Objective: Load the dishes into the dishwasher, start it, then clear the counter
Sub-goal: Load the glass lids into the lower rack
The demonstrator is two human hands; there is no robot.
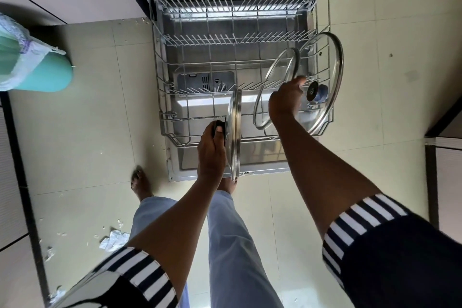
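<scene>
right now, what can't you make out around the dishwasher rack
Head view only.
Right hand: blurred, its back hides the fingers, so its grip on the middle lid is unclear.
Middle lid's knob: behind that hand.
Inside of the dishwasher: cut off by the top edge.
Teal bin: cut off by the left edge.

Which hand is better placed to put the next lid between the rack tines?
Probably left: the left hand grips the upright lid by its knob above the rack, while the right hand holds a glass lid.

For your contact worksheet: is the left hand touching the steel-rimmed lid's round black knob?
Touching. Head view: the left hand curls around the round black knob.
</scene>
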